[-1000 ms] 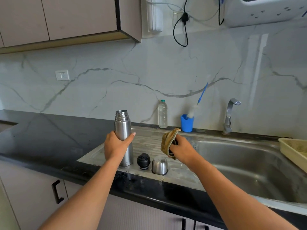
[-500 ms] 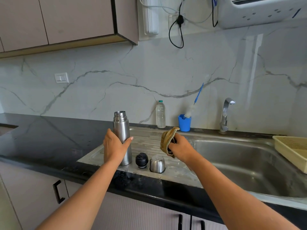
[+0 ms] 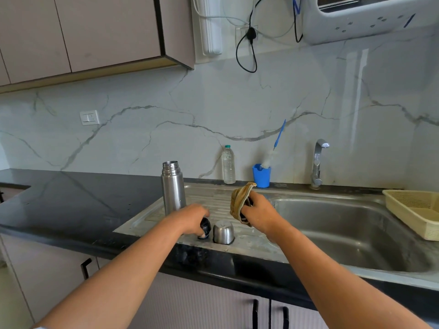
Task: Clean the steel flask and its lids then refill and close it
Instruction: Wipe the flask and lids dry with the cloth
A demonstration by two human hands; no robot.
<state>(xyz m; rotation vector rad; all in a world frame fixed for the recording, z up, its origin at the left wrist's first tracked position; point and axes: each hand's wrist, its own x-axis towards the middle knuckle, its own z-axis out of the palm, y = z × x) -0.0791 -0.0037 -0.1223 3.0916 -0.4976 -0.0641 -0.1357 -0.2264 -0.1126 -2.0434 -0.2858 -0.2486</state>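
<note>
One left hand [image 3: 191, 218] curled over stopper [image 3: 206, 226]

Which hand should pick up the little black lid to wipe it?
Left. The left hand curls round the black lid, while the right hand is busy holding the cloth.

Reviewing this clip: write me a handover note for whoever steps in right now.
Left hand: fingers curled over the black stopper on the drainboard.
Right hand: grips the yellow cloth, held above the drainboard.
Steel flask: upright, open, free of both hands; steel cup lid mouth-down beside the stopper.
Done: both lids off; cleaning progress cannot be told.
Left: wipe lids, refill, close.
</note>
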